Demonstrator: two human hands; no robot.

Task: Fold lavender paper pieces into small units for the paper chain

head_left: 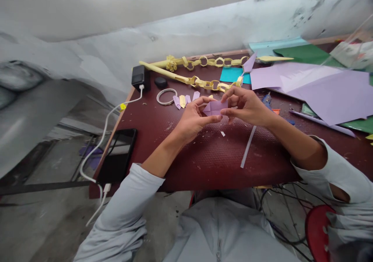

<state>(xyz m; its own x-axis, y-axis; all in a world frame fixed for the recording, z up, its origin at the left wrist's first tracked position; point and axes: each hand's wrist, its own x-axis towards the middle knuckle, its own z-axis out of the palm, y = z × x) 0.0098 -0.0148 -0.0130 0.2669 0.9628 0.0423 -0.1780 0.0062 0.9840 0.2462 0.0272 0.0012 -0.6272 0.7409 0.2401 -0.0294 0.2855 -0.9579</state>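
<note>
A small piece of folded purple paper (215, 108), creased and pointed at its left end, is held above the table between both hands. My left hand (194, 118) pinches its left part, thumb along the lower edge. My right hand (243, 105) grips the right end between thumb and fingers. Just behind my left hand lie several small folded paper strips (182, 101), purple and yellow, pointed at one end. Beside them is a white ring, probably a roll of tape (166, 96). A narrow pale strip (248, 147) rests on the table below my right hand.
Yellow paper chains (204, 84) run along the back of the dark red table (180, 165). Purple sheets (335, 91) and a green sheet (309, 55) pile up at the right. A phone (118, 155), a white cable (106, 126) and a black block (140, 77) lie left.
</note>
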